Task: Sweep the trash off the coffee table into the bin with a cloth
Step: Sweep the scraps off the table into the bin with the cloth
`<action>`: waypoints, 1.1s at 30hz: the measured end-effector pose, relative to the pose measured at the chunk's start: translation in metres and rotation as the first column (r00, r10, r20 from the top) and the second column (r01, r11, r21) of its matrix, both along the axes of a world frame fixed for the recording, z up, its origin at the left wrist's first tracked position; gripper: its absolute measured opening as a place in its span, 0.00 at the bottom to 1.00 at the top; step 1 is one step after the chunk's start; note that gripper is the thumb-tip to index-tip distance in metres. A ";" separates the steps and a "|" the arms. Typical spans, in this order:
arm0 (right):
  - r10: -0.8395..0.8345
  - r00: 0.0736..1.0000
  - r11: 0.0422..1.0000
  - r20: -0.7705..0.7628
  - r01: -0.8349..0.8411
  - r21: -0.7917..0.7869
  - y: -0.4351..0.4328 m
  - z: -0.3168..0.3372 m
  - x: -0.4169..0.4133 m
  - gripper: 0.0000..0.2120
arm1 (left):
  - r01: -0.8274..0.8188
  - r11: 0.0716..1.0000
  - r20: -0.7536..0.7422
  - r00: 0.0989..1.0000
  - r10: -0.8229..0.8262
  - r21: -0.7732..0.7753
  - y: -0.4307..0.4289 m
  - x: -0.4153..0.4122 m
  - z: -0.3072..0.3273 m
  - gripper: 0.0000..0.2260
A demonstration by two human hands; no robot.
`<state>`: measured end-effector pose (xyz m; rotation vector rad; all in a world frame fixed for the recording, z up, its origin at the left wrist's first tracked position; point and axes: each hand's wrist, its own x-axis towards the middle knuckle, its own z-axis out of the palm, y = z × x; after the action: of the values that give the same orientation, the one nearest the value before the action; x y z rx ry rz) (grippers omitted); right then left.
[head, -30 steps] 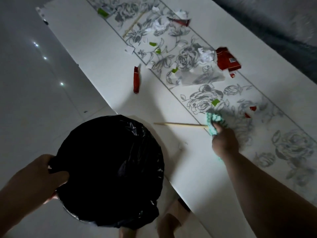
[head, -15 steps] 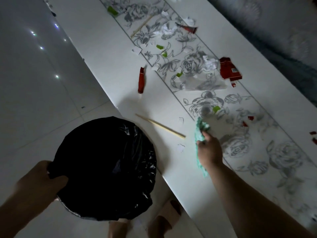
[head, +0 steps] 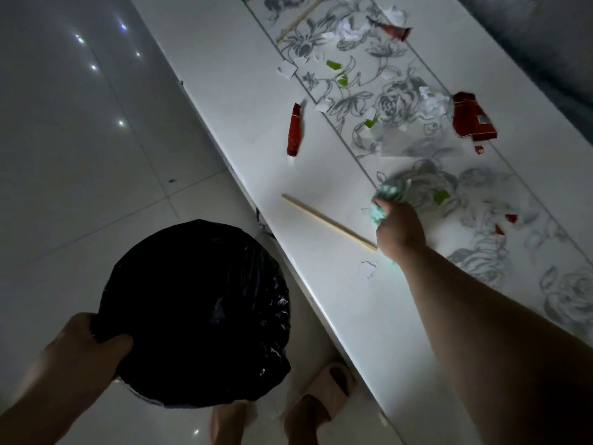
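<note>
A bin lined with a black bag (head: 195, 313) stands on the floor beside the white coffee table (head: 346, 309). My left hand (head: 86, 345) grips the bin's near rim. My right hand (head: 399, 232) is closed on a green cloth (head: 383, 203) that rests on the tabletop by the floral strip. A wooden chopstick (head: 327, 221) lies just left of that hand, pointing toward the table's edge. Further up lie a red wrapper (head: 295, 130), torn red packaging (head: 471, 120), crumpled white paper (head: 433, 102), a clear plastic piece (head: 414, 141) and green scraps (head: 441, 196).
Glossy floor tiles (head: 80, 155) spread to the left of the table. My slippered feet (head: 321, 399) stand between bin and table. A second chopstick (head: 296, 22) and more paper bits lie at the table's far end. A grey sofa (head: 545, 33) runs along the far side.
My right hand with the cloth has shifted back up toward the floral strip after pushing the chopstick toward the table edge. The chopstick has turned diagonal. The bin stays held.
</note>
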<state>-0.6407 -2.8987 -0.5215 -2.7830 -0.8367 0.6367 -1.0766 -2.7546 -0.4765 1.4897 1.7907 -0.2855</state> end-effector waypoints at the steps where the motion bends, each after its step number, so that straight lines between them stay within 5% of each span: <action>1: 0.059 0.998 0.998 0.002 -0.059 0.031 0.006 0.000 -0.003 0.26 | -0.020 0.999 -0.021 1.000 0.019 -0.043 -0.001 0.007 0.001 0.19; 7: 0.327 0.941 0.944 0.086 -0.329 0.004 0.012 0.003 -0.021 0.29 | 0.030 0.999 0.008 0.999 -0.031 0.024 -0.012 0.046 -0.008 0.12; 13: 0.483 0.875 0.874 0.015 -0.483 0.042 0.002 0.015 -0.040 0.27 | 0.047 0.998 0.025 0.999 -0.048 0.029 -0.009 0.061 -0.015 0.16; 18: 0.206 0.970 0.948 0.126 -0.229 0.219 -0.022 0.030 -0.040 0.33 | 0.033 0.999 0.058 0.998 -0.035 0.039 -0.013 0.071 -0.021 0.16; 23: -0.114 0.986 0.984 0.124 0.129 -0.122 -0.073 0.020 -0.025 0.26 | 0.083 0.996 0.098 0.991 -0.086 0.035 -0.015 0.079 -0.023 0.13; 33: -0.262 0.964 0.965 -0.038 0.263 0.016 -0.029 0.000 -0.084 0.20 | 0.110 0.994 0.085 0.990 -0.112 0.027 -0.017 0.085 -0.020 0.14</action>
<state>-0.7245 -2.9274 -0.5212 -2.7855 -0.4514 0.6236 -0.9920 -2.7712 -0.4968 1.5965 1.6505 -0.2532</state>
